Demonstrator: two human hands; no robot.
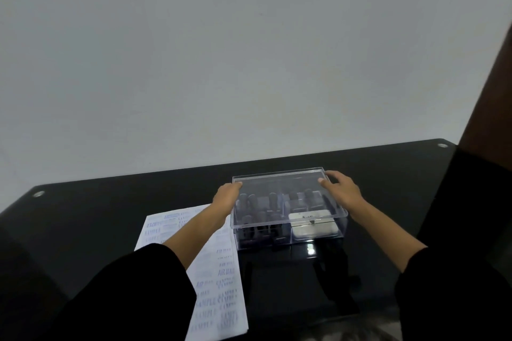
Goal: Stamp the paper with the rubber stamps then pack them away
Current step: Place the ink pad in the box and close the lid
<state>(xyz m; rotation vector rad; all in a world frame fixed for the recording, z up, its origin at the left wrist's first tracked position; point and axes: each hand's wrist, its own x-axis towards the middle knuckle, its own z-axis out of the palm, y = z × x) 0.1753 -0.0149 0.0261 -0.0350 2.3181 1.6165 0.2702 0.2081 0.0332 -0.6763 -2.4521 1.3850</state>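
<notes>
head | left hand (225, 196) is gripping the lid (288, 196) at its left edge, right hand (342, 188) its right edge | lid is sitting on the box (291, 232), stamps (257, 219) inside | box is lying mid-table (110, 216), touching the paper (221, 271) | far strip and right side of table are lying open

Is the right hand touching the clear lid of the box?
Touching. The head view shows the right hand with its fingertips resting on the far right corner of the clear lid.
</notes>
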